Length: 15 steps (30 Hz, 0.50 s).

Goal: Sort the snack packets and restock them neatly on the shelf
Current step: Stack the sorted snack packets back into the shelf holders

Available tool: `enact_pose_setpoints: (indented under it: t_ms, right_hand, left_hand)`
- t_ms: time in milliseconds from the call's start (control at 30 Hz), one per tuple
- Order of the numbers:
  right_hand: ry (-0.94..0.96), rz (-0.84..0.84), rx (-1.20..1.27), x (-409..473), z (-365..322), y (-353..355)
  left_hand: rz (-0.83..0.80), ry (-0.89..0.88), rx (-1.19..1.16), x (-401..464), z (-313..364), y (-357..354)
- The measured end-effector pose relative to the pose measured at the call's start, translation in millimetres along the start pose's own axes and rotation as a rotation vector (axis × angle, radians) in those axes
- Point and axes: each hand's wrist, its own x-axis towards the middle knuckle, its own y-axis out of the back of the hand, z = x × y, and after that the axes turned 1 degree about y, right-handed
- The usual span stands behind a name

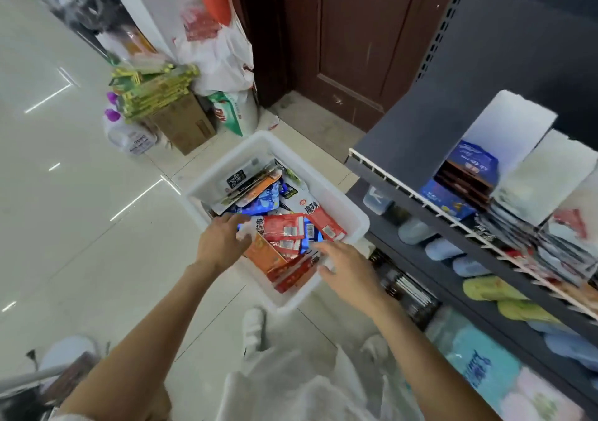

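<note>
A white plastic bin sits on the floor, filled with mixed snack packets: red ones, blue ones and an orange box. My left hand reaches into the bin's left side, fingers extended over the packets and touching them. At the bin's near right, my right hand hovers with fingers spread over the red packets. Neither hand visibly holds a packet. To the right, the dark shelf carries white divider trays with blue packets standing in them.
Lower shelf levels hold slippers and towels. Behind the bin stand a cardboard box, detergent bottles, bags and a brown door. My feet in white shoes stand just before the bin on the tiled floor.
</note>
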Motion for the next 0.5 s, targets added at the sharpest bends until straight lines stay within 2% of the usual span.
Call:
enact_pose_setpoints:
  t_ms: [100, 267, 400, 500]
  right_hand:
    - [-0.102, 0.013, -0.019, 47, -25, -39]
    - [-0.150, -0.028, -0.176, 116, -56, -90]
    - [-0.281, -0.048, -0.291, 147, -55, -113]
    - [-0.328, -0.003, -0.369, 152, -54, -121]
  left_hand:
    - [-0.010, -0.071, 0.030, 39, -35, -1]
    - [-0.060, -0.220, 0.004, 91, -74, -5]
    - [-0.153, -0.297, 0.052, 120, -83, -12]
    - [-0.186, -0.394, 0.130, 130, -79, -17]
